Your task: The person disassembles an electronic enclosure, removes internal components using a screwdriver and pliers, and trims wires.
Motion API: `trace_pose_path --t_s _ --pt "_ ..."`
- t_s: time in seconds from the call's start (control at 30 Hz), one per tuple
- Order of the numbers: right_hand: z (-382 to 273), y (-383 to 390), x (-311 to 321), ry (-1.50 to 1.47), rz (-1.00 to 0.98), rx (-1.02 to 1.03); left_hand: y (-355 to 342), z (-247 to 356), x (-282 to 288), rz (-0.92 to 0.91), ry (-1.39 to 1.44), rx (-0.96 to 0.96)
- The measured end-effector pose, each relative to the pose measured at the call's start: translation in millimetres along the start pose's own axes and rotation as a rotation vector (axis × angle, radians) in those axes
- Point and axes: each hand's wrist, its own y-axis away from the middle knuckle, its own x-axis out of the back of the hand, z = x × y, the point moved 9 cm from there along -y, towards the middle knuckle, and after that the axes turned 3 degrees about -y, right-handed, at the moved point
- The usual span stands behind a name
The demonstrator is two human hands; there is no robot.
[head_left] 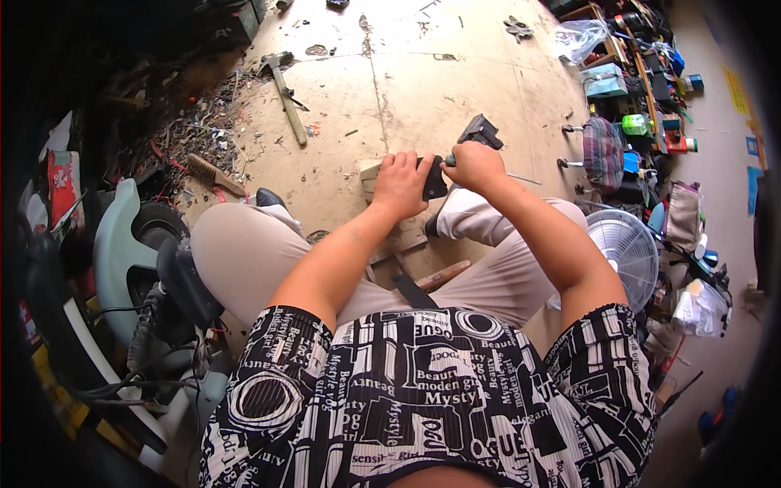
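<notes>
My left hand (397,183) grips a black plate (433,185) on a pale wooden block (369,180), between my bent knees. Just to its right, my right hand (474,167) is closed round a small greenish tool handle (450,161) at the plate's edge. A thin metal rod (523,179) shows to the right of that hand; whether it joins the handle is unclear. A black angular object (480,130) lies just beyond the right hand. A wooden-handled piece (443,275) and other wood lie lower down between my legs.
A hammer (289,106) and wire brush (213,175) lie on the dusty floor (407,81) among scraps at left. A scooter-like vehicle (122,252) stands by my left knee. A fan (622,260), a plaid-seated stool (600,150) and crowded clutter line the right.
</notes>
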Motion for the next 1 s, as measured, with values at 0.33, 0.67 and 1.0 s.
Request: trace_pose_path --t_s 0.33,0.67,1.0 --pt "-10 -4 -20 0.014 0.096 0.069 2 0 2 0.056 0.005 -0.015" --pt "-22 0 -21 0.158 0.237 0.211 1 0 -1 0.016 0.018 -0.004" --pt "6 -5 -19 -0.040 -0.013 -0.195 2 1 -2 -0.002 0.043 -0.001"
